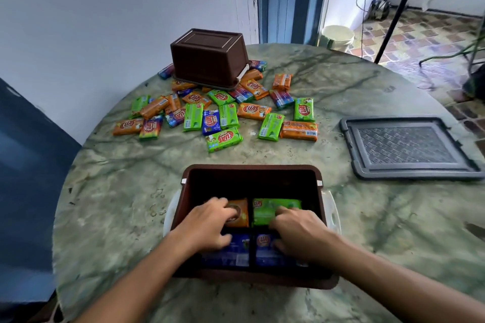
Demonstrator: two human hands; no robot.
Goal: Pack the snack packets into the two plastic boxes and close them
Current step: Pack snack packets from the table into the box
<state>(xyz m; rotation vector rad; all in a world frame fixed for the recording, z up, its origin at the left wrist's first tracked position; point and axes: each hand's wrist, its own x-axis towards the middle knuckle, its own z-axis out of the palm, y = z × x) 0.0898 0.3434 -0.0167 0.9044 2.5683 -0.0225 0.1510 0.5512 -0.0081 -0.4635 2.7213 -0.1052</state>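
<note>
An open brown plastic box (252, 173) stands at the table's near edge. Inside it lie an orange packet (240, 211), a green packet (265, 211) and two blue packets (236, 252) side by side. My left hand (207, 225) reaches into the box with its fingers curled over the orange packet. Beside it, my right hand (299, 233) has its fingers bent on the green packet. A second brown box (210, 56) sits upside down at the back. Several loose orange, green and blue snack packets (223, 115) are scattered in front of it. A grey lid (409, 148) lies flat at the right.
The round green marble table (118, 191) stands against a white wall. White handles (332, 211) stick out from the near box's sides. Beyond the table's right edge is tiled floor with a black stand (396, 10) and a pale bucket (337, 37).
</note>
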